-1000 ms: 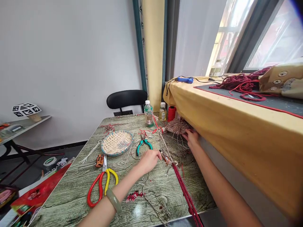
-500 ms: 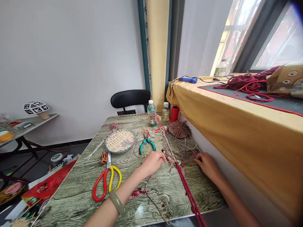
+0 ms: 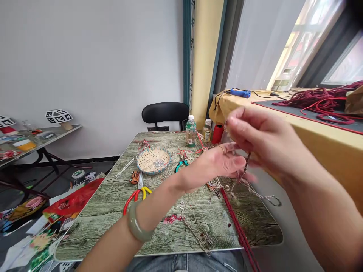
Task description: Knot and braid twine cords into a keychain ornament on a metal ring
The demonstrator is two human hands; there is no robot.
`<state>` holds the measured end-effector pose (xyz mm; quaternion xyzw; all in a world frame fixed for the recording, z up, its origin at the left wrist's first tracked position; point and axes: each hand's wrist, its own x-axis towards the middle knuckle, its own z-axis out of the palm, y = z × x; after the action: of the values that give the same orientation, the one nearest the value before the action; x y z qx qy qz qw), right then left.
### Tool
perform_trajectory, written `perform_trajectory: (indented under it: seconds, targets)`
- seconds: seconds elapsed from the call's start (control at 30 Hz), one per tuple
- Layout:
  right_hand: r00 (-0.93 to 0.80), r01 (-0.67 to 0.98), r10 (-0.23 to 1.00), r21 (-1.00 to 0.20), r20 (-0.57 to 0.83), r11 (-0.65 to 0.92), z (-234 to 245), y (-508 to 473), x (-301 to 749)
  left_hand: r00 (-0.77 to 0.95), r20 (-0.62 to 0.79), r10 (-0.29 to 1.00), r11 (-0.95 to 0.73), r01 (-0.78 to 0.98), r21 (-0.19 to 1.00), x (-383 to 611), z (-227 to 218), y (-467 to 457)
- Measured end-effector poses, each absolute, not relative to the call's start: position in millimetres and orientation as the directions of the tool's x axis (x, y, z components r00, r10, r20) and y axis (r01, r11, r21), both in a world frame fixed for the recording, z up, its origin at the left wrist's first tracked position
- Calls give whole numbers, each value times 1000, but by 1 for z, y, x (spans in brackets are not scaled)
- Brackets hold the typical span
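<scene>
Brown and tan thin twisted cord (image 3: 265,197) is up in the air at my two hands, over the right side of the grey-green wood-look bench (image 3: 93,226), and one skinny loop of it droops out under my right hand (image 3: 263,138). My right grip is pinched close, thumb to first finger, and seems to have a bit of the cord at the tips. My left hand (image 3: 215,166) is partly curled, with the cord by its thumb, but it is blurry, so I can't tell if that grip has hold of it.

What could go wrong? That loop hangs free, so it could twist up and make a knot. If my hands dip, it could catch on the dark red braided cord (image 3: 235,217) or the loose pale threads (image 3: 216,192) beside it. If I pinch too softly, the cord could slip away, because it is so thin. If I tug too hard, it could fray. My left arm crosses in front of the big scissors with red and yellow handles (image 3: 144,192), so a quick swing could bump them
</scene>
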<state>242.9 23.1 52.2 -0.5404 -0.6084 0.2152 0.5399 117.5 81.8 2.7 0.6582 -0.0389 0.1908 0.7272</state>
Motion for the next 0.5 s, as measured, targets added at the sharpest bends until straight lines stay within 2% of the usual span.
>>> perform_trajectory:
  seconds: [0.03, 0.07, 0.17, 0.23, 0.3, 0.4, 0.5]
  targets:
    - [119, 362, 886, -850, 448, 381, 62, 24, 240, 948, 262, 180, 114, -285, 952, 109, 6, 81]
    - [79, 299, 883, -856, 463, 422, 68, 23, 242, 950, 237, 204, 128, -266, 956, 98, 6, 82]
    - [67, 188, 894, -885, 444, 425, 67, 18, 265, 850, 184, 493, 155, -294, 943, 58, -8, 94]
    - [183, 228, 914, -920, 362, 319, 53, 14, 291, 803, 90, 590, 286, -312, 906, 31, -24, 105]
    - [320, 243, 910, -951, 264, 191, 35, 12, 316, 774, 74, 629, 341, -360, 868, 5, -39, 115]
    - [404, 262, 868, -946, 289, 193, 12, 8, 343, 623, 152, 767, 311, -569, 762, -34, -56, 126]
    - [444, 359, 843, -922, 305, 145, 0, -1, 354, 427, 187, 884, 214, -728, 651, -74, -64, 137]
